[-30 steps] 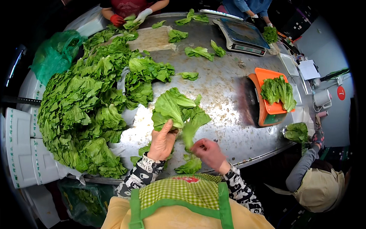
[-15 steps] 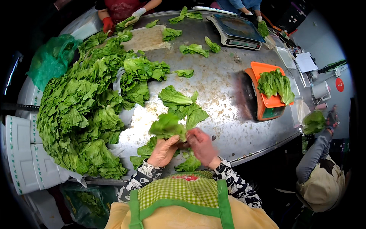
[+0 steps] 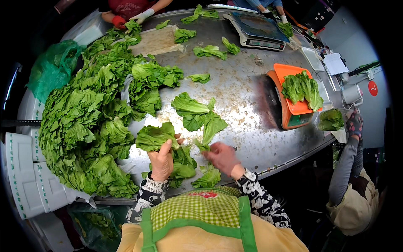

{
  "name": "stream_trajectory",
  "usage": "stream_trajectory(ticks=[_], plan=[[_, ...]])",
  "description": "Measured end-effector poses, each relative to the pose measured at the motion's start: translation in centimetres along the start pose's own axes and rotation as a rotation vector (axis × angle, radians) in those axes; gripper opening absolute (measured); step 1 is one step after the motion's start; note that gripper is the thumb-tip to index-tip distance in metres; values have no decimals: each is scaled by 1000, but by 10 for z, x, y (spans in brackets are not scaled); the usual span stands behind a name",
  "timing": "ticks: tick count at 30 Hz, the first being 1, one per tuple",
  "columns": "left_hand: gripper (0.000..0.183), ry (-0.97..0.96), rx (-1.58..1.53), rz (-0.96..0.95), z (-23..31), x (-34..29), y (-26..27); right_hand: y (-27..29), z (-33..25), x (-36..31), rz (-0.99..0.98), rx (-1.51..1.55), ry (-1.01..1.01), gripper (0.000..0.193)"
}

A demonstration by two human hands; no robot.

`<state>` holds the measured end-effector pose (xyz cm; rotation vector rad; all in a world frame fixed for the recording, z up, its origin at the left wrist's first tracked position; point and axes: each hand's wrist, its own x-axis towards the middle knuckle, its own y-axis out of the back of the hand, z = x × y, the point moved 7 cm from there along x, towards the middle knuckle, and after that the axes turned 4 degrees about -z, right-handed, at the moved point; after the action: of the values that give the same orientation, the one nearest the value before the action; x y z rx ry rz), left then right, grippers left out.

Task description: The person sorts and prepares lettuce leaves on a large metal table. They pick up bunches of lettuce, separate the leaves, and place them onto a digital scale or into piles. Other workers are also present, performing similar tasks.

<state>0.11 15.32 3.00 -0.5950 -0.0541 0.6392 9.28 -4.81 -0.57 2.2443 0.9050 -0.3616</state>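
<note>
My left hand is closed round the base of a small lettuce head, its leaves pointing left over the steel table. To its right, my right hand pinches a small lettuce leaf at the fingertips, slightly blurred. Just beyond both hands lie loose lettuce leaves. More leaves lie between my wrists, and another leaf rests below my right hand. A large heap of lettuce fills the table's left side.
An orange scale with lettuce on its tray stands right. A second scale is at the far side. Co-workers' hands work opposite, and a person at right holds bagged lettuce. White foam boxes stand left.
My left hand has moved left with the lettuce head, and the hands have come apart. A small leaf now shows at my right fingertips. The person at right has brought the bagged lettuce nearer the table.
</note>
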Motion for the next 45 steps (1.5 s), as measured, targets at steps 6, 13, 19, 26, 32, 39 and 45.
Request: stream_trajectory(ticks=[6,13,19,26,32,39,45], plan=[[35,357,-216,-43,-42,-1,-8,12,9,50,79,-231,-154,61],[37,486,-328,-30,-67,-3,6,8,-12,32,133,355,181,36],[37,501,-309,-40,-70,-5,4,5,-68,28,-134,71,475,40],[36,541,-609,111,-70,5,20,48,-60,110,362,-519,546,35],[52,489,-692,6,-65,6,13,50,-35,129,326,-167,532,24],[50,537,-745,93,-74,17,-2,15,-33,71,-183,1150,104,25],[37,518,-560,-86,-82,24,-39,12,-58,19,-12,760,283,43]])
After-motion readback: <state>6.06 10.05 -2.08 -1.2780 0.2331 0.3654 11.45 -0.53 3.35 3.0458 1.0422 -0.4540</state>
